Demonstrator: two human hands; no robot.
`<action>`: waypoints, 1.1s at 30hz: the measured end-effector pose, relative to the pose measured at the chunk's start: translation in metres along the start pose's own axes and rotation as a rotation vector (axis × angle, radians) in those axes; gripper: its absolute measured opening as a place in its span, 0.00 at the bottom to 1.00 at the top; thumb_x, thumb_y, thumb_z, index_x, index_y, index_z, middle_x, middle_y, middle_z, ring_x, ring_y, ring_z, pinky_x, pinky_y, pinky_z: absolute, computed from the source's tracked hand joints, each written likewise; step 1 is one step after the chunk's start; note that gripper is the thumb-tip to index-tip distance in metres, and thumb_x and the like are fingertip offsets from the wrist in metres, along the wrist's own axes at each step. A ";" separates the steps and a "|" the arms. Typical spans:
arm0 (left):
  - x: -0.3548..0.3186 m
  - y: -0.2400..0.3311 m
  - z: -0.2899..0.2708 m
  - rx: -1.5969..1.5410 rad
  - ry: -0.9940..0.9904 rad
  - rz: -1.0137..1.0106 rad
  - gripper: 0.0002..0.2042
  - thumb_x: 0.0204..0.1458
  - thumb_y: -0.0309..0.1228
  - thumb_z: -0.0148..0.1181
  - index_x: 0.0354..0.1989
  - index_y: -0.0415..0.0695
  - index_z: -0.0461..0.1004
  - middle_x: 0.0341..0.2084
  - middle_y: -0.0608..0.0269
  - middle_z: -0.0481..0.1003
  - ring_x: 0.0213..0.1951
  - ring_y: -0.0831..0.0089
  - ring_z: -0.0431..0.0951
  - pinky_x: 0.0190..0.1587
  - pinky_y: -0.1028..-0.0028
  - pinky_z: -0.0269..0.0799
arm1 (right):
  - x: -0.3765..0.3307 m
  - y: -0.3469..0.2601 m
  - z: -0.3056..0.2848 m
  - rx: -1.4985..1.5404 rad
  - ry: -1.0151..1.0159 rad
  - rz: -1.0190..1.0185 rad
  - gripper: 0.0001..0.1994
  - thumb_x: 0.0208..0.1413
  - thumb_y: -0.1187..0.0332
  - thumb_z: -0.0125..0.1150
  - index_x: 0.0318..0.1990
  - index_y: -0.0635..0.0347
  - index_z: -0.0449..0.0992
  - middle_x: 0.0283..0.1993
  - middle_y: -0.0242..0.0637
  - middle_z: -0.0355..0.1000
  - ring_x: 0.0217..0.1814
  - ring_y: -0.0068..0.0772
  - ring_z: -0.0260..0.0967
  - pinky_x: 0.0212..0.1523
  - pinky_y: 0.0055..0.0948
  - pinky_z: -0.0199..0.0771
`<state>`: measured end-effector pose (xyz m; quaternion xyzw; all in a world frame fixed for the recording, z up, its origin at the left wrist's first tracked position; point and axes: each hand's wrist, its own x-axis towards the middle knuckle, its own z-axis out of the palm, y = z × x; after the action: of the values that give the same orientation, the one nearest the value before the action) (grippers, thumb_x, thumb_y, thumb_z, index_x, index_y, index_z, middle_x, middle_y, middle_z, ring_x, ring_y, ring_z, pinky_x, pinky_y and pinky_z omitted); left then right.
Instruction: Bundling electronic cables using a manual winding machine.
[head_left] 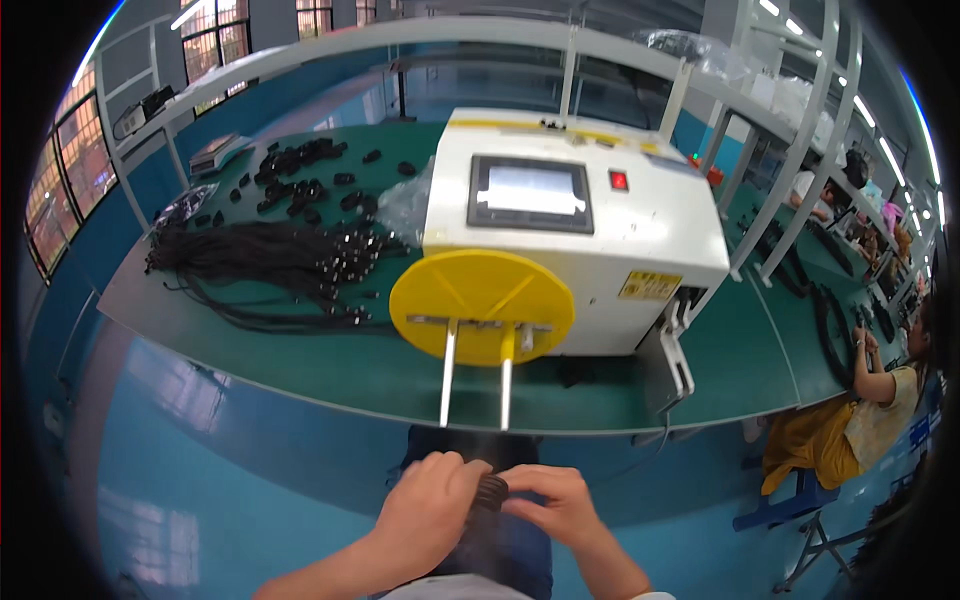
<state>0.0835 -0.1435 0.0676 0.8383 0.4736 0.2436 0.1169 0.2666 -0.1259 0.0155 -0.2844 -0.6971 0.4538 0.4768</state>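
A small black ribbed bundle (pixel 490 492), which looks like a coiled cable, is held over my lap. My left hand (pixel 428 508) is closed around its left side, hiding much of it. From the right, the thumb and forefinger of my right hand (pixel 556 503) pinch the bundle. Just beyond my hands, a yellow winding disc (pixel 482 290) with two metal rods (pixel 506 385) faces me on the front of a white machine (pixel 610 270). No cable shows on the rods.
Many straight black cables (pixel 270 255) with shiny ends lie left on the green table (pixel 250 350). Behind them are several small black coils (pixel 300 165) and a clear plastic bag (pixel 400 205). A seated co-worker (pixel 880 400) handles black parts at the far right.
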 end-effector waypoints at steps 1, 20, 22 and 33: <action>-0.009 0.001 0.000 -0.300 -0.085 -0.111 0.18 0.42 0.20 0.60 0.44 0.39 0.68 0.30 0.56 0.69 0.36 0.59 0.73 0.41 0.64 0.70 | -0.003 -0.004 -0.006 0.016 0.002 0.024 0.10 0.47 0.78 0.62 0.39 0.65 0.78 0.36 0.36 0.76 0.38 0.28 0.74 0.40 0.23 0.72; -0.010 -0.049 0.066 -1.430 -0.463 -0.497 0.09 0.40 0.19 0.58 0.32 0.36 0.70 0.22 0.60 0.71 0.25 0.72 0.73 0.25 0.77 0.68 | 0.012 0.016 0.021 -0.122 -0.250 0.234 0.14 0.56 0.75 0.49 0.50 0.63 0.72 0.53 0.42 0.70 0.53 0.41 0.68 0.54 0.33 0.67; -0.008 -0.047 0.065 -1.438 -0.444 -0.548 0.10 0.38 0.18 0.57 0.32 0.36 0.69 0.20 0.61 0.70 0.23 0.73 0.72 0.22 0.78 0.65 | 0.015 0.015 0.024 -0.174 -0.217 0.181 0.14 0.56 0.75 0.49 0.49 0.63 0.72 0.53 0.42 0.70 0.53 0.42 0.68 0.55 0.34 0.67; 0.008 -0.053 0.074 -1.472 -0.357 -0.572 0.13 0.41 0.19 0.61 0.37 0.34 0.69 0.19 0.62 0.69 0.19 0.76 0.70 0.20 0.78 0.62 | 0.021 0.089 -0.050 -0.468 0.385 0.231 0.09 0.54 0.76 0.53 0.43 0.62 0.73 0.44 0.42 0.68 0.44 0.36 0.69 0.43 0.29 0.69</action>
<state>0.0862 -0.1058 -0.0160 0.4190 0.3619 0.3160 0.7704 0.3009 -0.0523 -0.0497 -0.5439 -0.6426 0.2702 0.4671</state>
